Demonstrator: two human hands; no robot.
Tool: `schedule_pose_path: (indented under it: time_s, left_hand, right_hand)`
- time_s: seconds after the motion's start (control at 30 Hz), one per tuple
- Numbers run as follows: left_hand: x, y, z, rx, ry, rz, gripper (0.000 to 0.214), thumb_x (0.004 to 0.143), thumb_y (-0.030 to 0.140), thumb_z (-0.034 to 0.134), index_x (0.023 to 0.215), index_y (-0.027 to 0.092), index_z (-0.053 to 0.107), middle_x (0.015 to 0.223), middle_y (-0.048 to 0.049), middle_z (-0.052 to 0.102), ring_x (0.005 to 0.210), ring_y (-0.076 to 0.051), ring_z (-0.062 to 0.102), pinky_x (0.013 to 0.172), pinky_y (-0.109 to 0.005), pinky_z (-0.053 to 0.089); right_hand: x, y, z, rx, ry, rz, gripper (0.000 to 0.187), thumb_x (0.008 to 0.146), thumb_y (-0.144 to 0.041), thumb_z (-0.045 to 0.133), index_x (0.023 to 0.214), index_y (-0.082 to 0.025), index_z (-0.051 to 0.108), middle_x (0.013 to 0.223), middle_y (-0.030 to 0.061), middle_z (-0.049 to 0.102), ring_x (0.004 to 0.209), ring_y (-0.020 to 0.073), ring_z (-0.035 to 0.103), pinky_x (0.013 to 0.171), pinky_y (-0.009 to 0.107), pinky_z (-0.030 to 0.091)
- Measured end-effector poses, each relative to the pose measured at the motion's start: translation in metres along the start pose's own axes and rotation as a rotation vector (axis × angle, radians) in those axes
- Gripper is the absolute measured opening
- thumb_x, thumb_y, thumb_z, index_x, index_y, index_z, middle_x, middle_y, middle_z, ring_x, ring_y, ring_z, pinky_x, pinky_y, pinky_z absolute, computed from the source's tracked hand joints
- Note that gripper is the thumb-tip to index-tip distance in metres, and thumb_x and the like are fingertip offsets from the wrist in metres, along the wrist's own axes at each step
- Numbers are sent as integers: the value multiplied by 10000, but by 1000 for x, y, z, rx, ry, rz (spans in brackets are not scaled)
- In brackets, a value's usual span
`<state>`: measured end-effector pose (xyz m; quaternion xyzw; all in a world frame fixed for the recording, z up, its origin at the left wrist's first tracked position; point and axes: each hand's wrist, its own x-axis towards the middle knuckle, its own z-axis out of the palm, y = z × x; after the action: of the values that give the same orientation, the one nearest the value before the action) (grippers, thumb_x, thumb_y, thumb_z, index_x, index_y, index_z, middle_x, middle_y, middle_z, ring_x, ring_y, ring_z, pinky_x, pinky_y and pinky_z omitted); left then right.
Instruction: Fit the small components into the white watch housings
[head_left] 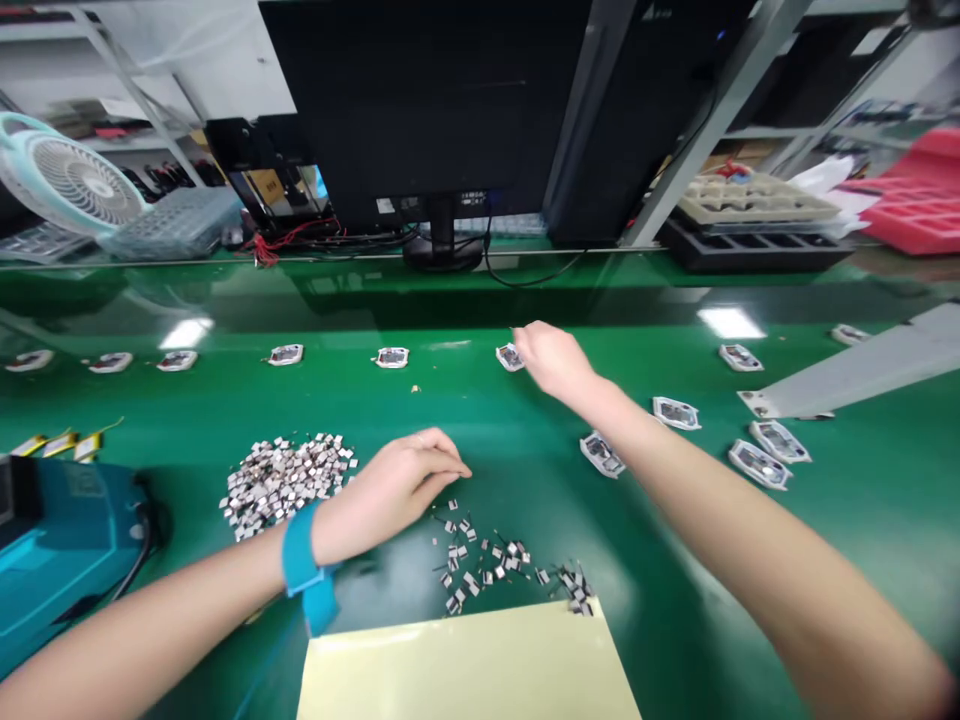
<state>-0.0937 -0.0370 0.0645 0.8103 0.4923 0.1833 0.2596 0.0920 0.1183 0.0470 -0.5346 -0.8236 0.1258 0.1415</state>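
My right hand (553, 362) reaches far out over the green bench, its fingers curled closed at the right edge of a small white-cased circuit board (509, 357). The fingertips are partly hidden by the hand. Nearer to me, my left hand (409, 480) is closed in a pinch just above the mat; anything in its fingertips is too small to make out. A blue band (300, 550) circles the left wrist. Just below that hand lie scattered small metal parts with dark leads (491, 565). Beside the wrist is a larger pile of small silvery parts (285, 480).
More white-cased boards (391, 357) stand in a row across the bench, with several at right (759, 463). A yellow sheet (465, 670) lies in front. A teal machine (82, 550) is at left, a metal post (855, 365) at right, a monitor (435, 100) behind.
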Motion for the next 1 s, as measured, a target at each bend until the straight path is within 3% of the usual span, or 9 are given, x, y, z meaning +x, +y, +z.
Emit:
schedule_pose_path:
  time_s: [0.07,0.17,0.3,0.37,0.43,0.53,0.77,0.87,1.0]
  left_hand:
    - [12,-3,11,13,34,-17,221,819,82,472,910,178,649,889,-29,608,808,-140,590,742,-253,486]
    - [19,-11,20,-2,80,-57,199,818,96,492,931,175,635,873,-22,624,783,-136,595,710,-243,488]
    - [14,-11,24,-62,155,-114,131,819,123,518,869,163,633,860,-14,637,771,-114,598,676,-206,480]
    - [11,-6,29,-99,178,-126,120,826,132,514,846,163,628,855,-10,635,780,-107,594,689,-201,474]
    - [10,0,34,-131,159,-105,119,832,136,508,849,169,621,861,-4,629,784,-102,589,709,-202,468]
    - [9,7,38,-95,81,-34,125,838,126,488,859,163,605,882,-8,624,795,-116,589,727,-227,468]
    - [0,21,44,49,-39,56,166,880,149,403,886,150,569,910,-28,631,796,-148,602,708,-270,496]
    - [2,22,58,82,-57,190,191,884,128,381,873,127,572,936,-54,636,877,-159,599,768,-267,501]
    - [13,16,72,189,-65,279,165,871,111,409,883,121,574,874,-56,642,854,-167,605,794,-290,504]
  right_hand:
    - [25,-8,22,-76,3,78,307,864,-349,485,1059,-113,510,1037,78,536,904,167,545,780,366,470]
    - [32,-9,38,-127,-32,87,310,858,-319,502,1093,-116,498,1075,85,524,931,176,541,788,370,475]
    - [-8,-3,32,-98,-99,-23,255,839,-334,530,962,-110,537,917,44,572,805,136,566,717,315,485]
    - [-42,-2,30,-79,-114,-68,298,712,-349,669,819,-110,527,795,36,583,710,145,578,631,268,475]
    - [-75,-2,30,-80,-79,-74,337,663,-364,704,770,-125,491,769,69,577,678,189,588,555,269,447]
    - [-108,5,26,-59,-40,-97,313,714,-374,657,752,-133,461,706,84,565,581,210,571,479,285,402]
    - [-120,28,7,216,-223,-533,150,771,-104,590,885,-181,529,840,-5,619,741,110,581,646,203,456]
    - [-127,26,16,269,-194,-626,96,822,-76,479,865,-131,545,834,55,622,802,158,574,674,257,464]
    - [-136,22,28,326,-118,-670,182,849,-96,405,718,-123,528,763,86,622,727,179,567,629,295,456]
